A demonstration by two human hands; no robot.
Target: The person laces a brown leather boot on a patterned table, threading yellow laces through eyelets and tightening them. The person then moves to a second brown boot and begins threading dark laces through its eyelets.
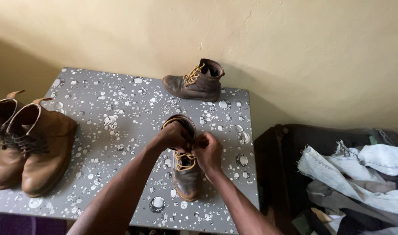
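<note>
A grey desk speckled with droplet print stands against the yellow wall. A pair of tan boots sits at its left edge, and a dark brown boot at the back. Near the front, another dark boot stands upright; the left hand and right hand each close their grip on its yellow laces.

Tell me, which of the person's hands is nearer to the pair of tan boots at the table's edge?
Left. The left hand is at the laces of the dark boot, on the side facing the tan boots; the right hand is on the far side.
</note>
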